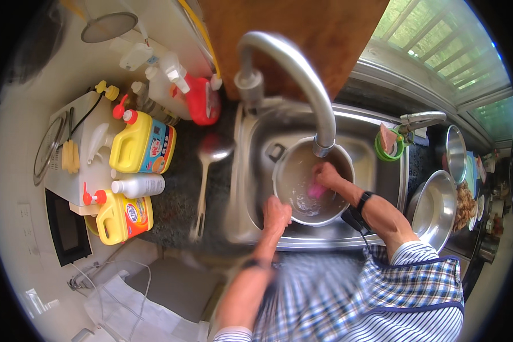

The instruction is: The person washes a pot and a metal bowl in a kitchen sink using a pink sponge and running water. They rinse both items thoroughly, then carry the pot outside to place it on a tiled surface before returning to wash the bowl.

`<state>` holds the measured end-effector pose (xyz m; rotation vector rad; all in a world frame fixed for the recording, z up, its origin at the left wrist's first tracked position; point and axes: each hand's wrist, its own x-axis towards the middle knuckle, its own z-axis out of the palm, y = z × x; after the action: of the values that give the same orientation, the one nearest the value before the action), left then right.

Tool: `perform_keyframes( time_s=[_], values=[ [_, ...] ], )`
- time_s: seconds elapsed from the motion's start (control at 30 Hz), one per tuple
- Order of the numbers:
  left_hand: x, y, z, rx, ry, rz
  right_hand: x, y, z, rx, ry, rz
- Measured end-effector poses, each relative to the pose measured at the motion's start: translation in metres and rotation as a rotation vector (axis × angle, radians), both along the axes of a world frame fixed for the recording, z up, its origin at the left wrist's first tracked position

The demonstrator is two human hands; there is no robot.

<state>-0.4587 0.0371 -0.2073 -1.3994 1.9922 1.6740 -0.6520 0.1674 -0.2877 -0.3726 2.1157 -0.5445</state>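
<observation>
A round metal pot [294, 164] with water in its bottom stands in the stainless-steel sink [256, 141]. My left hand [277, 215] grips its rim on the near left side. Inside the pot, my right hand [327, 174] presses a pink cloth or sponge [316, 190] against the inner wall or bottom; which of these I cannot tell. The curved metal faucet [312, 81] arches over the pot, its spout just above the far rim. A black handle-like object [351, 219] is partly hidden beneath my right forearm.
Left of the sink, a large metal ladle [204, 184] lies on the dark counter. Several detergent bottles [143, 143] stand beyond it. A green strainer basket [384, 147] hangs at the sink's right, beside a second faucet [423, 117]. Metal basins [434, 209] stand farther right.
</observation>
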Motion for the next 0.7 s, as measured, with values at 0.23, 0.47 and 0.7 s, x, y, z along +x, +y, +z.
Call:
perform_keyframes(
  time_s=[0.23,0.47,0.7],
  values=[
    [-0.002,0.001,0.001,0.016,-0.021,-0.018,-0.025,-0.033,0.097,-0.648,0.767,-0.025],
    [-0.003,0.001,-0.005,-0.039,0.011,-0.048,0.003,-0.091,0.06,-0.555,0.787,0.264],
    [-0.005,0.001,-0.002,-0.032,0.008,-0.059,0.057,-0.089,0.06,-0.947,0.478,0.391]
  ],
)
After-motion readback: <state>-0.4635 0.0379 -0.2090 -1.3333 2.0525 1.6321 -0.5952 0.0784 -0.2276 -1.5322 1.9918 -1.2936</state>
